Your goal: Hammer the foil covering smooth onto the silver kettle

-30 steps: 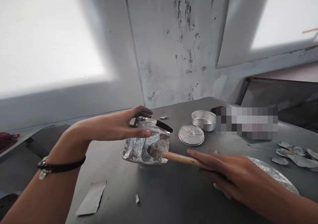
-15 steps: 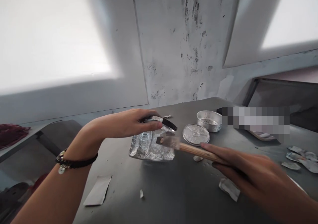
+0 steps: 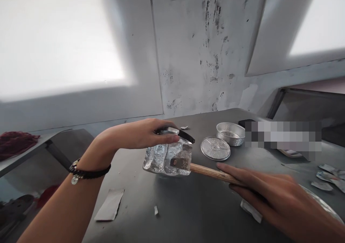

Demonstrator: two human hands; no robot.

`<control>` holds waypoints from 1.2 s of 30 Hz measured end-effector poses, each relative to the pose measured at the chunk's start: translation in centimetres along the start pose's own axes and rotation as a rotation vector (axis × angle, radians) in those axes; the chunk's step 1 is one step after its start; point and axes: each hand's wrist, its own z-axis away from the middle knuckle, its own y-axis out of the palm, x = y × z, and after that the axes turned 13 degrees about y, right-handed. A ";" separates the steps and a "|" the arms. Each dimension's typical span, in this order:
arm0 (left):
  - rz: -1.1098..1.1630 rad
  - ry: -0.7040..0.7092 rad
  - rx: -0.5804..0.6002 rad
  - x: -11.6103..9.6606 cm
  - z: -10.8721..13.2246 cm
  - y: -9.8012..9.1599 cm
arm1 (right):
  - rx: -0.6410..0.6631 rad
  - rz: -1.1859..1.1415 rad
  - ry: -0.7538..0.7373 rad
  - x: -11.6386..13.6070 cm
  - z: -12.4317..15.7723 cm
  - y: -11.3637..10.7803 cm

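My left hand (image 3: 151, 133) closes over the top edge of a lumpy silver metal piece (image 3: 155, 158), thumb in front and fingers behind. A black strip with a silver part (image 3: 187, 136) sticks out past these fingers; how it joins the silver piece is hidden. My right hand (image 3: 266, 189) is wrapped around the wooden handle of a hammer (image 3: 208, 171), index finger stretched along it. The hammer's head overlaps the right front of the silver piece; whether they touch I cannot tell.
Behind the hammer are a round silver disc (image 3: 215, 148) and a perforated metal bowl (image 3: 231, 133). A pale flat piece (image 3: 110, 205) lies at the near left of the grey table (image 3: 183, 214). Scraps (image 3: 327, 178) lie at right. The stained wall (image 3: 188, 74) stands behind the table.
The hammer head sits slightly lower against the silver piece. The whole view has shifted a little, so everything appears further right. Both grips stay the same.
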 end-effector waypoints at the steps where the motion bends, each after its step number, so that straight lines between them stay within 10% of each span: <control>1: -0.001 -0.003 -0.003 0.0 0.0 0.0 | 0.006 -0.017 -0.004 0.0 0.0 0.0; 18: -0.038 -0.126 -0.073 2.4 2.2 -1.6 | -0.066 -0.059 0.279 -2.6 -0.8 -1.6; 36: 0.053 0.027 -0.058 3.1 1.0 -0.9 | -0.015 0.002 -0.026 -1.4 -0.2 0.4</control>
